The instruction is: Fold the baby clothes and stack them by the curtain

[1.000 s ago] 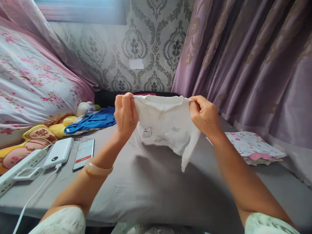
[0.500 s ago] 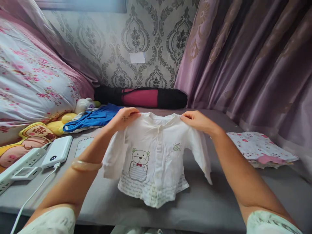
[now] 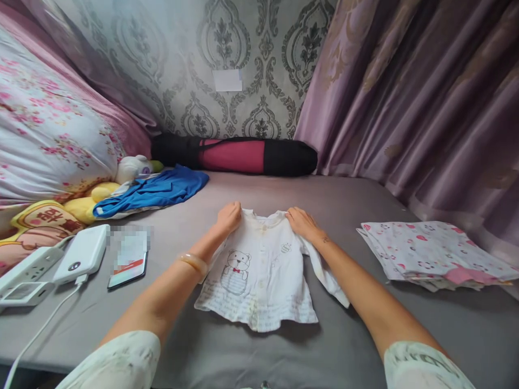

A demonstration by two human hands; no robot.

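Note:
A small white shirt [image 3: 270, 275] with a bear print lies front up on the grey sheet [image 3: 324, 356], its collar away from me and its hem near me. My left hand [image 3: 230, 217] is closed on the shirt's left shoulder. At the right shoulder, my right hand [image 3: 302, 221] grips the fabric beside the collar. The right sleeve slants outward under my forearm; my left arm hides most of the other sleeve.
Folded printed cloths [image 3: 433, 251] lie at the right. On the left are a phone [image 3: 128, 262], a white power bank [image 3: 83, 254], a power strip [image 3: 30, 270] and blue clothing [image 3: 158, 192]. A black and pink roll bag [image 3: 235, 155] lies along the wall.
The shirt has come down flat onto the sheet, with both hands lower and closer together, still holding its shoulders. The camera view has shifted, and more of the phone shows.

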